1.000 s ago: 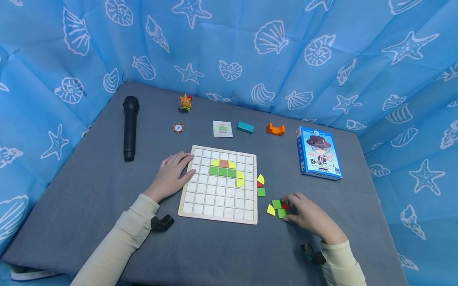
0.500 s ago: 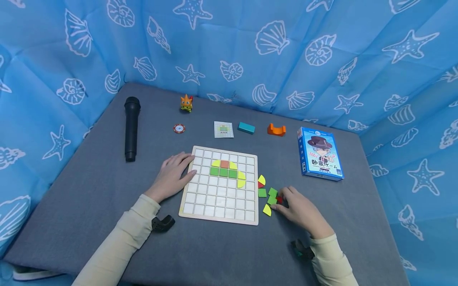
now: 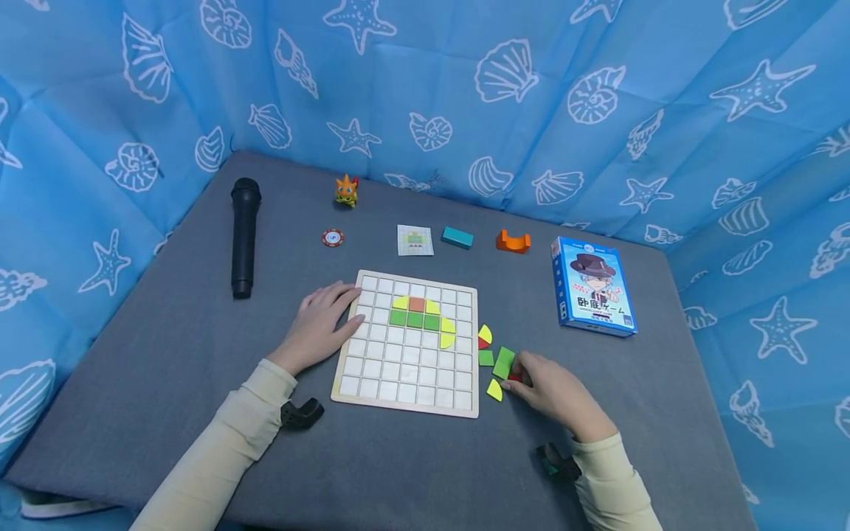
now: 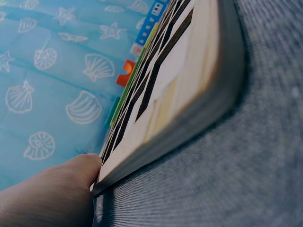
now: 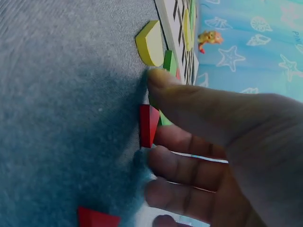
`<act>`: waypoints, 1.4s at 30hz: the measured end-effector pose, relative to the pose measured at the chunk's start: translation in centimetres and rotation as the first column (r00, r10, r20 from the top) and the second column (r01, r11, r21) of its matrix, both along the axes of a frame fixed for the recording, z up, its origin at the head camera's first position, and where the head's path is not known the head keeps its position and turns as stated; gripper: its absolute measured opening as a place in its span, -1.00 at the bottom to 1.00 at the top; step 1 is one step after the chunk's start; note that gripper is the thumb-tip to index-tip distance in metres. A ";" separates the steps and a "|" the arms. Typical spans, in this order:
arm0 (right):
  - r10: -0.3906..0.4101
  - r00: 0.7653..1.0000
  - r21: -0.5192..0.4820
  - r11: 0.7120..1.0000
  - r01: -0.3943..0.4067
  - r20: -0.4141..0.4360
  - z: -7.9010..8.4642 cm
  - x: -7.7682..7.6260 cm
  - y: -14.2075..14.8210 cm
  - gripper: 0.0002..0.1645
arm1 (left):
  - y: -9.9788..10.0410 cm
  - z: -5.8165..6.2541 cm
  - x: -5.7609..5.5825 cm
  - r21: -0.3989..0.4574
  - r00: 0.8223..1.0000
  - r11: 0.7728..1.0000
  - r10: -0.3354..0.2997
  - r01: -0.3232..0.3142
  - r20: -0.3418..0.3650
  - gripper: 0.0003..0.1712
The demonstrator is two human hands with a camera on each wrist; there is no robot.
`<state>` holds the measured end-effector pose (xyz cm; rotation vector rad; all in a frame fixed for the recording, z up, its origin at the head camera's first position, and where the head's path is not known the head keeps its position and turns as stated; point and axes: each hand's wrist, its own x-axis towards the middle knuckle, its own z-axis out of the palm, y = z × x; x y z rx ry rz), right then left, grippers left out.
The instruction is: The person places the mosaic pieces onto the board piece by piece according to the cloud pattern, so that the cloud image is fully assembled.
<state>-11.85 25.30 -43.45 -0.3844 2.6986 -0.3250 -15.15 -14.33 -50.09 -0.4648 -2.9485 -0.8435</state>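
My left hand [image 3: 319, 324] rests at the left edge of a white gridded wooden board [image 3: 398, 398], fingers extended; its thumb [image 4: 87, 168] touches the rim. Yellow quarter-circle tiles [image 3: 446, 341], green squares [image 3: 415, 320] and one reddish square [image 3: 416, 304] lie on the grid. Right of the board, my right hand [image 3: 554, 391] lies against two loose green square tiles [image 3: 504, 363], side by side, with thumb and forefinger apart. A red tile [image 5: 147, 125] sits in the gap near its fingers. A yellow quarter-circle tile [image 3: 494, 390] lies just beyond the thumb.
Another red tile [image 5: 97, 218] lies lower in the right wrist view. Beside the board's right edge are further yellow, red and green [image 3: 486, 358] tiles. Farther back stand a pattern card [image 3: 415, 240], teal block [image 3: 457, 237], orange block [image 3: 513, 241], blue game box [image 3: 594, 287] and black microphone [image 3: 244, 240].
My right hand has moved left toward the board, sliding the two green squares along until they line up. The yellow tile has shifted slightly left. My left hand stays at the board.
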 end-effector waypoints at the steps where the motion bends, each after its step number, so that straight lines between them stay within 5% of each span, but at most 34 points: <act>1: 0.008 1.000 -0.004 1.000 -0.008 -0.008 0.0 0.0 0.0 -0.70 | 0.0 0.0 0.0 -0.002 1.000 1.000 0.000 0.000 0.001 -0.34; 14: 0.027 0.999 -0.064 0.998 -0.028 -0.024 0.5 -0.1 -0.2 -0.72 | 0.1 -0.1 -0.1 0.002 1.000 1.000 0.012 -0.012 -0.005 -0.36; 24: 0.017 0.986 -0.073 0.997 -0.029 -0.164 -0.4 -0.9 0.3 -0.62 | 0.0 -0.1 -0.1 0.010 1.000 1.000 0.011 -0.011 0.000 -0.36; 42: 0.059 0.977 -0.053 0.996 -0.071 -0.206 -0.8 -1.7 0.1 -0.58 | 0.0 -0.2 -0.1 0.017 1.000 1.000 -0.002 0.002 -0.004 -0.35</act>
